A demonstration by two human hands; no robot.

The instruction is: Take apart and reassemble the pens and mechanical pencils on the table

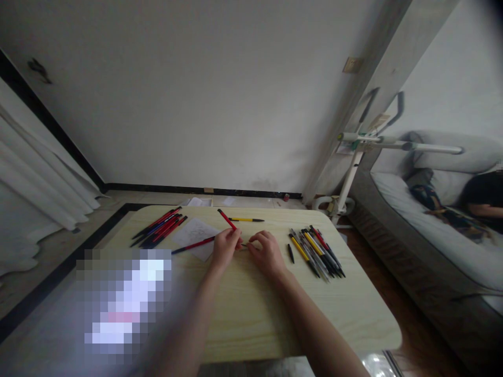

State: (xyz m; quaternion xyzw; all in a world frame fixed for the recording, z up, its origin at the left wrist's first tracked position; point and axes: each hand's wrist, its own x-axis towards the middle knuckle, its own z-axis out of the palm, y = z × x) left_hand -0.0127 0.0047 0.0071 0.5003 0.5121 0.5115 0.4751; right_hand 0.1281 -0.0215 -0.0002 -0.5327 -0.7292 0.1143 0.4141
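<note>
My left hand (225,247) is closed around a red pen (227,219) with a dark end, which slants up and to the left. Close beside it, my right hand (268,252) pinches a thin dark piece (244,245) that shows in the small gap between the hands; it is too small to name. Under the left hand's side lies a red and dark blue pen (192,245), partly over a white sheet of paper (201,230) with scribbles. A yellow and black pen (247,220) lies just beyond both hands. A short black pen part (290,253) rests right of my right hand.
On the table (239,314), several red, blue and black pens (159,228) lie at the left and several yellow, grey and red ones (316,254) at the right. Behind stands a wall; rightward are white exercise equipment (349,178) and a sofa (396,209) with a person (485,196).
</note>
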